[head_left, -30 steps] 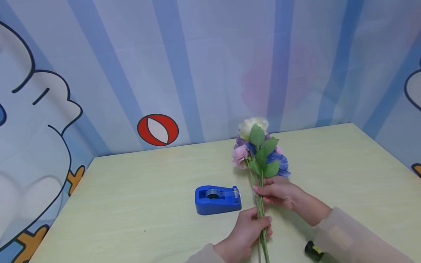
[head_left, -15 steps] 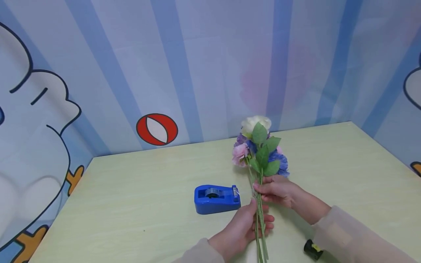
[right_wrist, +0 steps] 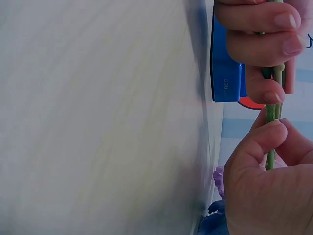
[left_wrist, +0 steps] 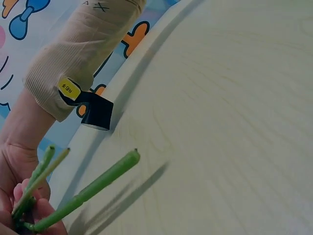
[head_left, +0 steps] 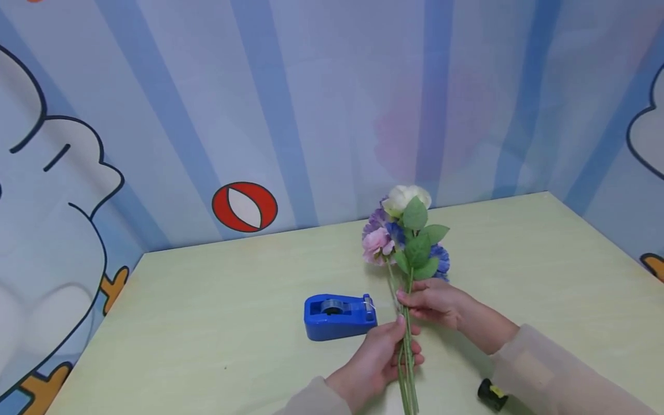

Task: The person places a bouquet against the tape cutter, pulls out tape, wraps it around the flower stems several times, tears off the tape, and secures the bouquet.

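Note:
A bunch of flowers (head_left: 417,249) with white, pink, purple and blue blooms and green leaves is held low over the table. My right hand (head_left: 441,302) pinches the stems between thumb and fingers, just below the leaves. Lower down, my left hand (head_left: 376,351) holds the same stems (head_left: 407,374), thumb in front and fingers behind. In the right wrist view, the left fingers (right_wrist: 261,49) curl round the stems above the pinching right hand (right_wrist: 269,181). Cut stem ends (left_wrist: 98,186) stick out past the left hand in the left wrist view.
A blue tape dispenser (head_left: 339,328) stands on the table (head_left: 223,311) just left of the stems. A small black device (head_left: 491,395) with a yellow label is strapped at the right sleeve. A striped cartoon backdrop (head_left: 332,115) rises behind the table.
The left hand has loosened from a lower grip, spread its fingers, moved slightly up the stems and holds them again. The white bloom has shifted a little right. The right hand keeps its pinch.

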Tool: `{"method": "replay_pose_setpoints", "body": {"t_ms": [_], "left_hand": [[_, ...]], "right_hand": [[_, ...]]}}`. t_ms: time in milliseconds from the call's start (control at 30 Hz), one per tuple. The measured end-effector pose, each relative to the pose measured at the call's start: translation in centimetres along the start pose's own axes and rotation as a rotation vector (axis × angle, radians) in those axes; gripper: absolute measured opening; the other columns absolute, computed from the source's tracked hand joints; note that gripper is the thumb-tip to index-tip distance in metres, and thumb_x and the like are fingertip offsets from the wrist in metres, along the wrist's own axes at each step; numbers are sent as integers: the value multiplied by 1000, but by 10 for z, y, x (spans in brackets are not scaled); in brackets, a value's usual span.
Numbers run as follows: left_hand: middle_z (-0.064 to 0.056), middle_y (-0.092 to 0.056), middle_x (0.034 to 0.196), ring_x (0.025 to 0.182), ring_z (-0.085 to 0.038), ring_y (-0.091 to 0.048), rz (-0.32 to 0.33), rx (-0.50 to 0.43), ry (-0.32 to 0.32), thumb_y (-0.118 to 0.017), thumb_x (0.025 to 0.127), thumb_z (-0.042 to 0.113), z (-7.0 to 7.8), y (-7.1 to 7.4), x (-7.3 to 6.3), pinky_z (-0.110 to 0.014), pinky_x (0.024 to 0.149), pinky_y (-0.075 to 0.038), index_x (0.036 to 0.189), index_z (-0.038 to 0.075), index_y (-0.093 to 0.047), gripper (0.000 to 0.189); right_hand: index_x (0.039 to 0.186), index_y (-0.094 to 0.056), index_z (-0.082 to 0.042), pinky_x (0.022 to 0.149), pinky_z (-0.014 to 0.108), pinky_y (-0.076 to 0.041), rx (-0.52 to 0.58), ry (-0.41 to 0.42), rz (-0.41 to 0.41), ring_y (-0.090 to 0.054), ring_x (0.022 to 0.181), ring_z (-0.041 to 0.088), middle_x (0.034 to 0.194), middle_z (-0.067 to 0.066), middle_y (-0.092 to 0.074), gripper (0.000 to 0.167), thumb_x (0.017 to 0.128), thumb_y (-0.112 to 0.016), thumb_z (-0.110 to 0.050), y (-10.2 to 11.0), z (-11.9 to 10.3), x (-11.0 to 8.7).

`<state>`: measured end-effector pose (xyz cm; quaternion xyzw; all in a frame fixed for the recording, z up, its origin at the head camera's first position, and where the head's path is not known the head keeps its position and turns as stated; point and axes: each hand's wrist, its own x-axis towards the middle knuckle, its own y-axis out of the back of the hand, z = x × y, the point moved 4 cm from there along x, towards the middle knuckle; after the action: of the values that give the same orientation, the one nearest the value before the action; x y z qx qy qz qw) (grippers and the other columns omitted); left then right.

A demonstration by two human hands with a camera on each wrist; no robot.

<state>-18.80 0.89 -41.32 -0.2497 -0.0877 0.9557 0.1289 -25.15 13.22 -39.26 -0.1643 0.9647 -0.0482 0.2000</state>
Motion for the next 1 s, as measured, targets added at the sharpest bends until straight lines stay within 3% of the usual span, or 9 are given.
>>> {"method": "replay_pose_setpoints", "body": {"t_ms": [133, 333, 600, 700, 833, 1000], "left_hand": [[2, -60, 73, 62, -7, -62, 16, 15, -11, -45, 98, 32, -1, 1, 1, -20, 56, -45, 104, 5, -64, 33], [1, -61, 71, 60, -8, -62, 39, 12, -25, -49, 96, 30, -1, 4, 1, -20, 56, -47, 103, 3, -66, 33], [1, -61, 68, 57, -7, -61, 65, 13, -37, -54, 94, 29, 0, 6, 0, -18, 53, -46, 102, 1, -68, 32], [1, -60, 65, 55, -7, -60, 69, 23, -70, -55, 94, 26, 0, 6, 0, -17, 51, -45, 99, -1, -67, 31], [1, -59, 62, 52, -7, -58, 85, 36, -117, -55, 94, 23, 2, 6, 1, -16, 48, -42, 95, -4, -67, 29], [-1, -61, 62, 52, -8, -59, 109, 53, -131, -57, 93, 24, 6, 6, 0, -17, 48, -44, 93, -3, -68, 29]], "right_hand": [[72, -55, -12, 49, 11, -41, -24, -4, -11, -50, 50, 1, 58, -5, -52, 21, 93, -55, -7, 0, 2, 1], [73, -56, -12, 48, 11, -41, -17, -14, -32, -50, 51, 1, 59, -4, -54, 20, 93, -55, -8, 0, 3, 2], [83, -63, -8, 50, 9, -43, 51, -43, -77, -55, 54, 1, 73, 0, -68, 16, 95, -53, -13, -2, 2, -1], [76, -63, -8, 47, 10, -41, 55, -56, -22, -52, 50, 1, 64, -2, -63, 22, 94, -55, -17, -5, 0, -1], [68, -57, -10, 43, 13, -36, -19, -38, 117, -46, 43, 2, 51, -5, -50, 23, 88, -64, -18, -11, -3, 1], [69, -53, -7, 41, 15, -34, -110, -25, 246, -44, 39, 4, 47, -5, -45, 24, 81, -72, -17, -14, -4, 3]]}}
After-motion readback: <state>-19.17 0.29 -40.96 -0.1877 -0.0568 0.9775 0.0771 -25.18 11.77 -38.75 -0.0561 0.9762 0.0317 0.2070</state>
